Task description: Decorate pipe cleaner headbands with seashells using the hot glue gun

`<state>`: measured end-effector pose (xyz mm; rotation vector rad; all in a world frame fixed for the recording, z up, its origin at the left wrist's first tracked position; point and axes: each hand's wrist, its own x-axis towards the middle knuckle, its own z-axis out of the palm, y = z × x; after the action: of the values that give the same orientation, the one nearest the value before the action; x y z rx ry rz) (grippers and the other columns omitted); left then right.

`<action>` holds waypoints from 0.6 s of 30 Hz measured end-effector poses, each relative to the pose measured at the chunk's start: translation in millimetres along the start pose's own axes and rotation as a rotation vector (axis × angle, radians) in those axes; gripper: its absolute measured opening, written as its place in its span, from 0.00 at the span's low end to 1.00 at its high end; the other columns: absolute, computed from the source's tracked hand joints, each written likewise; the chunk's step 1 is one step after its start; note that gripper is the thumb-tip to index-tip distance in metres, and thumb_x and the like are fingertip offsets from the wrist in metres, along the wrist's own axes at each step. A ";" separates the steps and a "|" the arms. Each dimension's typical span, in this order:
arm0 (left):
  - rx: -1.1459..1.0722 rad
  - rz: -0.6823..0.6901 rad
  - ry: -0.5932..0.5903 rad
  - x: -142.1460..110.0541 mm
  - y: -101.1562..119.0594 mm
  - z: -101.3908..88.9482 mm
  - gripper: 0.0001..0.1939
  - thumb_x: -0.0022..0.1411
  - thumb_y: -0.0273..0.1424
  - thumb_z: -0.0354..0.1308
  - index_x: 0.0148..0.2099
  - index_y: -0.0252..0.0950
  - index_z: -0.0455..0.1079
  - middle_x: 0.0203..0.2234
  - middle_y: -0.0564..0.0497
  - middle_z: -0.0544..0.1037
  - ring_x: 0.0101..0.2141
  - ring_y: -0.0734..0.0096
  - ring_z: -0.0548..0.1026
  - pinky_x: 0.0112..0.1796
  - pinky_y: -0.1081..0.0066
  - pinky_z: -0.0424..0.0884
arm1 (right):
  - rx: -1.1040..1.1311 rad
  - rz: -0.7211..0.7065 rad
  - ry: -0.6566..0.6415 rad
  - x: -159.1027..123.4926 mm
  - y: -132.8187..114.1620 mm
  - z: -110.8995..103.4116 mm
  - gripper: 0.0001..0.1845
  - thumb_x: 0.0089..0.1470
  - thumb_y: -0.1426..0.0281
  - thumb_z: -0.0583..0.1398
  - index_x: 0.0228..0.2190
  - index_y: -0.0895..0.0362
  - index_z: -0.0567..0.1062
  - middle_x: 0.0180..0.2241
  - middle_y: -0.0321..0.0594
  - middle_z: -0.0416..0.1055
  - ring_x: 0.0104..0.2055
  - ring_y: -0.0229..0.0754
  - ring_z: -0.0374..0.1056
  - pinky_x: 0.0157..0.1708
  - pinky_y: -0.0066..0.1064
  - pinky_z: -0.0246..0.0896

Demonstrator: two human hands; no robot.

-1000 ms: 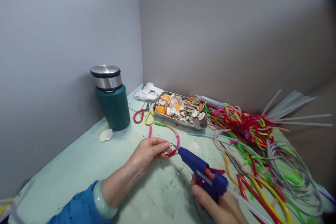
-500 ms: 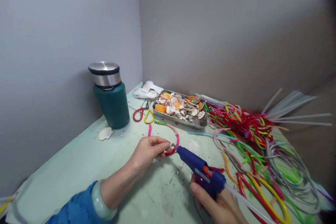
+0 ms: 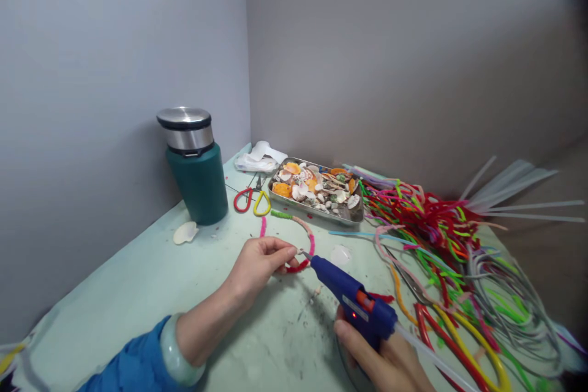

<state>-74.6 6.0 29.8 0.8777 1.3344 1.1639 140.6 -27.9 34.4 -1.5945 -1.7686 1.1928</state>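
Observation:
My left hand [image 3: 260, 264] is closed in a pinch on a small pale piece that looks like a tiny shell [image 3: 300, 250]; the fingers hide most of it. In my right hand [image 3: 383, 358] is a blue hot glue gun [image 3: 337, 285], its red light lit and a clear glue stick [image 3: 429, 352] running out of its back. The nozzle tip points left and meets or nearly meets the tiny shell. Under and behind the pinching fingers, a curved fuzzy pipe-cleaner ring [image 3: 312, 244] in green, peach, pink and red lies on the table.
A tray of shells [image 3: 337, 218] stands behind, beside red-and-yellow-handled scissors [image 3: 252, 201]. A green flask [image 3: 197, 187] stands left, near a white shell [image 3: 185, 233]. Heaped pipe cleaners [image 3: 427, 220] and larger scissors [image 3: 452, 340] lie right. Another white shell [image 3: 340, 254] lies near the nozzle.
Both hands keep nearly the same pose. The nozzle stays at the tiny shell, with only slight shifts of the left fingers and the view.

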 end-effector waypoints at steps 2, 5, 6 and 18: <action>0.008 -0.001 -0.001 0.3 0.6 0.3 0.12 0.49 0.36 0.65 0.29 0.30 0.75 0.22 0.47 0.78 0.21 0.78 0.66 0.27 0.75 0.63 | 0.004 -0.013 0.009 0.0 -0.5 0.6 0.19 0.47 0.51 0.60 0.28 0.54 0.76 0.19 0.37 0.69 0.28 0.46 0.68 0.27 0.31 0.64; 0.023 -0.001 -0.003 0.2 1.6 1.4 0.11 0.49 0.36 0.64 0.29 0.30 0.75 0.22 0.46 0.79 0.21 0.77 0.68 0.27 0.75 0.63 | 0.005 -0.029 0.025 0.1 -1.4 2.5 0.19 0.46 0.51 0.60 0.29 0.54 0.76 0.20 0.37 0.69 0.28 0.45 0.68 0.27 0.31 0.64; 0.027 0.000 -0.005 0.0 1.8 1.8 0.11 0.49 0.36 0.64 0.29 0.30 0.75 0.22 0.46 0.79 0.22 0.76 0.68 0.28 0.74 0.63 | 0.003 -0.032 0.031 0.2 -1.7 3.0 0.19 0.46 0.51 0.60 0.29 0.54 0.76 0.19 0.37 0.69 0.28 0.45 0.68 0.27 0.31 0.64; 0.054 0.030 0.031 1.1 0.5 2.1 0.11 0.48 0.35 0.64 0.27 0.31 0.75 0.20 0.49 0.77 0.22 0.76 0.69 0.27 0.74 0.63 | -0.033 -0.019 0.065 -1.0 0.5 3.3 0.20 0.46 0.50 0.60 0.30 0.53 0.77 0.19 0.37 0.70 0.28 0.46 0.69 0.26 0.30 0.65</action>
<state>-72.8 7.5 30.2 0.9245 1.3871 1.1737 138.3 -29.8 32.5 -1.6133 -1.7667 1.0965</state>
